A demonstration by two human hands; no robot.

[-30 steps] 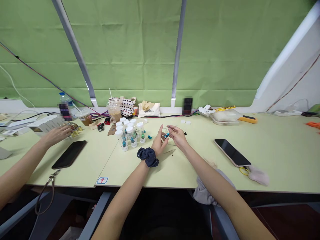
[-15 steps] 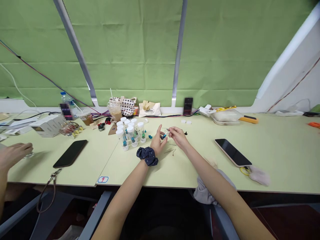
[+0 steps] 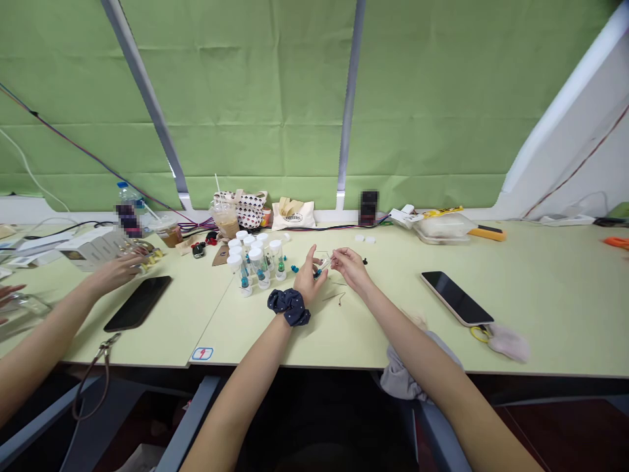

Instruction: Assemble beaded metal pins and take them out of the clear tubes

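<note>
A small clear tube (image 3: 325, 261) with something blue at its lower end lies across my left hand (image 3: 306, 278), between its thumb and raised fingers. My right hand (image 3: 350, 267) is closed in a pinch at the tube's right end; what is between its fingertips is too small to make out. Just left of my left hand stands a group of clear tubes (image 3: 259, 267) with white caps and blue or green pieces inside. Small blue pieces (image 3: 295, 269) lie between that group and my hand. Below my hands, thin bent wires (image 3: 339, 298) rest on the table.
Two white caps (image 3: 364, 238) lie behind my hands. A phone (image 3: 457, 298) sits to the right, another phone (image 3: 138, 303) to the left. A co-worker's hand (image 3: 116, 272) reaches across the left side. An iced drink (image 3: 225, 219) and a cloth pouch (image 3: 293, 214) stand at the back.
The tube between my hands has tilted slightly, and the blue part sits lower. At the left, a co-worker's arm has reached in toward the small bag behind the phone.
</note>
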